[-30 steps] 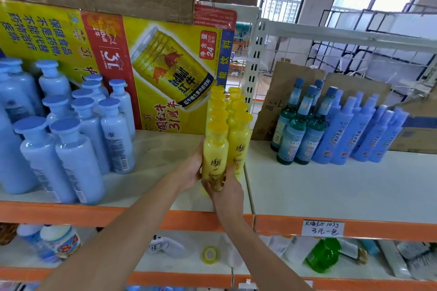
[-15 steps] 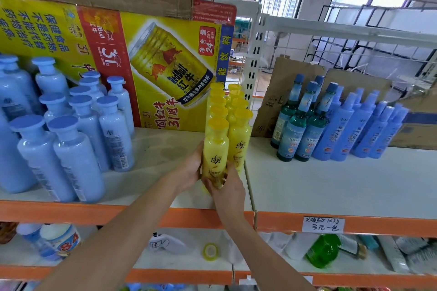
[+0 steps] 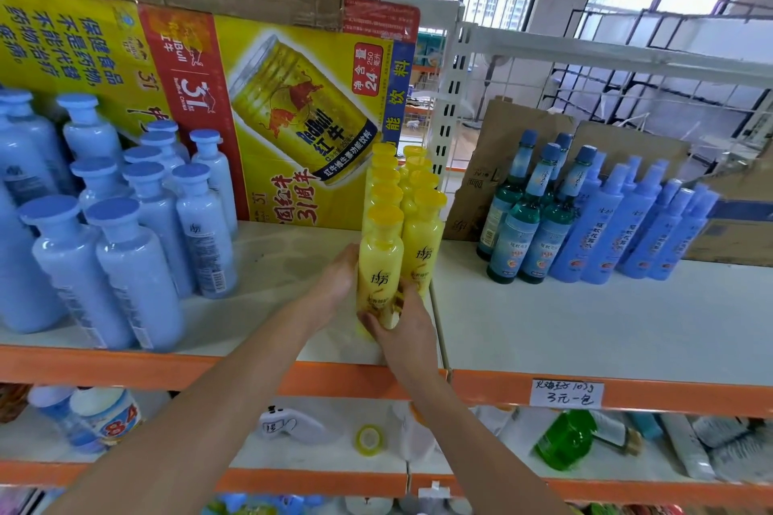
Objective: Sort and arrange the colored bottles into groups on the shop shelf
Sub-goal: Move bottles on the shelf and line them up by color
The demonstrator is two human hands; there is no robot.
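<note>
Two rows of yellow bottles [image 3: 422, 217] stand in the middle of the white shelf [image 3: 585, 326]. The front yellow bottle [image 3: 380, 263] of the left row is held between both hands. My left hand [image 3: 336, 280] presses against its left side. My right hand [image 3: 403, 326] wraps round its base from the front. Several pale blue bottles [image 3: 125, 247] stand grouped on the left. On the right stand green bottles with blue caps [image 3: 529, 226] and several blue spray bottles [image 3: 636, 226].
A yellow Red Bull carton [image 3: 272, 105] backs the left bay; brown cardboard [image 3: 497, 163] leans behind the right group. The lower shelf holds a tape roll [image 3: 369, 439], a green bottle [image 3: 564, 439] and other items. A handwritten price tag [image 3: 566, 393] hangs on the orange edge.
Both hands stay on the front yellow bottle; it has shifted slightly back toward its row. The view has barely moved.
</note>
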